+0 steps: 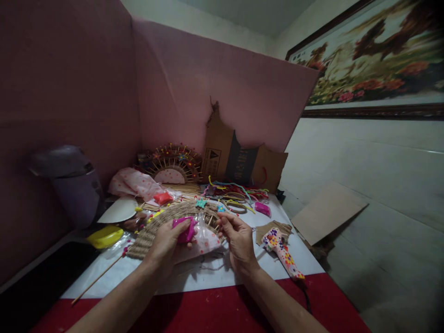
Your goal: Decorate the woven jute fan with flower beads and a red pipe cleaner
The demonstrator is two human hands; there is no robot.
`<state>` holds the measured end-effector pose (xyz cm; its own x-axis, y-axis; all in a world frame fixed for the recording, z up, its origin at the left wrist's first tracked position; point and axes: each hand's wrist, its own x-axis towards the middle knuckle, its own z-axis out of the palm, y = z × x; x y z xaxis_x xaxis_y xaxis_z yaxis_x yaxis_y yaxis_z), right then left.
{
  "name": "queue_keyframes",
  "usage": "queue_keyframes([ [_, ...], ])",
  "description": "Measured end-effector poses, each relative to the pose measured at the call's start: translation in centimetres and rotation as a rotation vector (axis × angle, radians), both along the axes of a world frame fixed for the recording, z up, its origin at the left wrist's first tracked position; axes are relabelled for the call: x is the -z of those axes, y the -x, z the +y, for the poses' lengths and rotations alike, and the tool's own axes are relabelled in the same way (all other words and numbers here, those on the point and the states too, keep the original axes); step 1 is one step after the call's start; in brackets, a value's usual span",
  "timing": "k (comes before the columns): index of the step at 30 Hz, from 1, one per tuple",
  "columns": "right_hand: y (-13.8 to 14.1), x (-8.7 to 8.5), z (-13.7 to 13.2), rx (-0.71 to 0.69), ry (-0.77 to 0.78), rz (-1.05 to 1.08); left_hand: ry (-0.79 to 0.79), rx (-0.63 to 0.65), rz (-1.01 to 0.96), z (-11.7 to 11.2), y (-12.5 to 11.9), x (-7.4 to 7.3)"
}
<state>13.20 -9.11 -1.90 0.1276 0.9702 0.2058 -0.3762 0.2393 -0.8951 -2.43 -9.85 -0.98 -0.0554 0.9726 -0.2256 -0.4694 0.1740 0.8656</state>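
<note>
My left hand [165, 245] is closed around a magenta packet of soft modelling clay [183, 227], whose clear plastic wrapper hangs to its right. With thumb and fingers pinched together, my right hand [240, 238] is just right of the packet; whatever lies between its fingertips is too small to make out. Under both hands rests a fan-shaped craft piece [152, 232] wound with brown cord, with thin sticks along its inner arc and dotted fabric at its centre. A turquoise clay flower [201, 202] and a blue clay flower [221, 209] sit on its upper edge.
Behind stand a second decorated fan [169, 175] and torn cardboard [225, 152]. Scissors [236, 206], pipe cleaners [239, 189] and a small magenta packet [262, 209] lie ahead. A flower-patterned glue gun [282, 252] is at right; a yellow packet [106, 237] and purple container [78, 196] are left.
</note>
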Motion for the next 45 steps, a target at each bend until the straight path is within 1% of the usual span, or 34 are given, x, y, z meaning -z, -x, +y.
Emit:
queue_keyframes([
  [4, 0.0, -0.2, -0.1, -0.014, 0.023, 0.014, 0.002, -0.013, -0.001, -0.1, -0.1, -0.1],
  [10, -0.1, -0.5, -0.3, -0.090, 0.104, 0.079, 0.008, -0.010, 0.000, 0.0, -0.1, 0.0],
  [13, -0.1, -0.5, -0.3, -0.126, 0.081, 0.109, 0.008, -0.014, 0.012, -0.1, 0.0, 0.0],
  [16, 0.0, -0.4, -0.2, -0.132, 0.064, 0.119, -0.012, -0.002, 0.014, -0.3, 0.0, 0.0],
  [18, 0.0, -0.3, -0.1, -0.121, 0.060, 0.106, -0.035, 0.006, 0.014, -0.4, -0.1, -0.1],
  [23, 0.0, -0.2, -0.2, -0.116, -0.012, 0.036, -0.037, 0.056, 0.040, -0.9, -0.4, -0.7],
  [27, -0.1, -0.1, -0.4, -0.110, -0.029, -0.033, -0.047, 0.056, 0.027, -1.0, -0.5, -0.8],
  [31, 0.0, -0.1, -0.4, -0.113, -0.034, -0.058, -0.058, 0.016, -0.013, -0.9, -0.5, -0.9],
  [35, 0.0, -0.3, -0.5, -0.090, -0.036, -0.090, -0.075, -0.032, -0.050, -1.1, -0.5, -1.3],
  [38, -0.1, -0.4, -0.6, -0.058, -0.074, -0.143, -0.099, -0.109, -0.039, -1.0, -0.2, -1.8],
  [40, -0.1, -0.4, -0.6, -0.055, -0.087, -0.158, -0.121, -0.135, -0.005, -0.8, 0.2, -1.9],
  [45, 0.0, -0.3, -0.7, -0.123, -0.050, -0.186, -0.148, -0.038, 0.069, -0.6, 0.7, -1.8],
])
